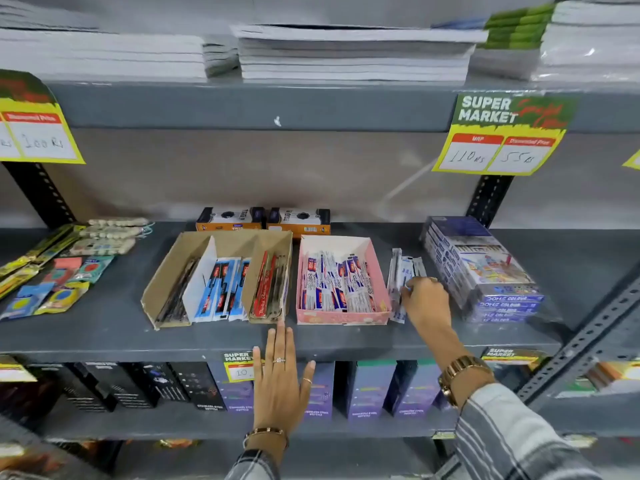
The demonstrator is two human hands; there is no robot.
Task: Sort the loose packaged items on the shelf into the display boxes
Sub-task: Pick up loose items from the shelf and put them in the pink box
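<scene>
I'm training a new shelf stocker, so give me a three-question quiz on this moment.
1. True or false: the right hand rests on loose packets lying right of the pink display box.
2. How many compartments does the brown cardboard box have? A) two B) three C) five
3. Fill in: the left hand is open and holds ____.

Key: 1 true; 2 B; 3 nothing

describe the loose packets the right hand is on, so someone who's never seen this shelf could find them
On the grey middle shelf, find the pink display box right of the brown divided box. The loose packets lie flat on the bare shelf between that pink box and the wrapped stack of colour boxes, under the right hand. Unlike their neighbours, they sit in no box.
</scene>
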